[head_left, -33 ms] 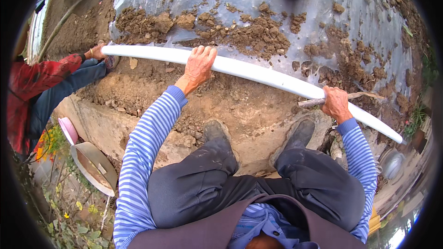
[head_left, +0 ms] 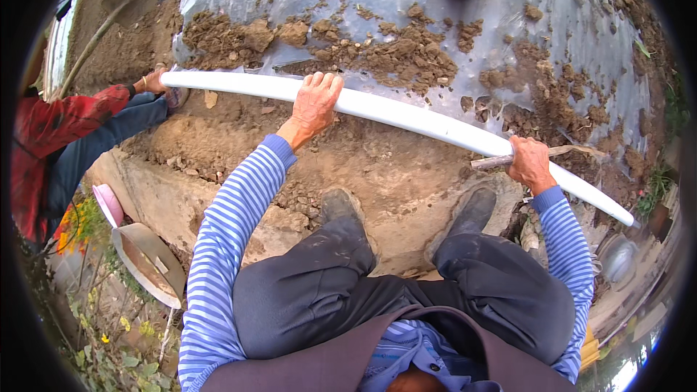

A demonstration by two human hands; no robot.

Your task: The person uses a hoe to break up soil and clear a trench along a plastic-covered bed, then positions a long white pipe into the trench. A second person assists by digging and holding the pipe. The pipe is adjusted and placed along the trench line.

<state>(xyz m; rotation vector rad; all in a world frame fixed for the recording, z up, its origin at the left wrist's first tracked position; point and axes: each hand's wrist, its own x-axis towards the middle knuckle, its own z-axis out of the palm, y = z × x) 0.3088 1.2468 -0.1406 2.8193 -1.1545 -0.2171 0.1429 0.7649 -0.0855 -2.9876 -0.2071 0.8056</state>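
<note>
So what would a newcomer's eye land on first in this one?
The long white pipe sweeping across the frame, with the left hand laid over its middle and the right hand gripping it further right. Behind it lies soil-strewn plastic sheeting; another person's hand holds the pipe's far left end.

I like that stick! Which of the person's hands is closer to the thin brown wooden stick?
Right. The right hand grips the thin brown wooden stick; the left hand is farther along the long white pipe.

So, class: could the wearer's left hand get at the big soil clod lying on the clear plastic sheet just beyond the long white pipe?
Probably yes: the left hand grips the long white pipe, and nothing blocks the soil clod.
</note>
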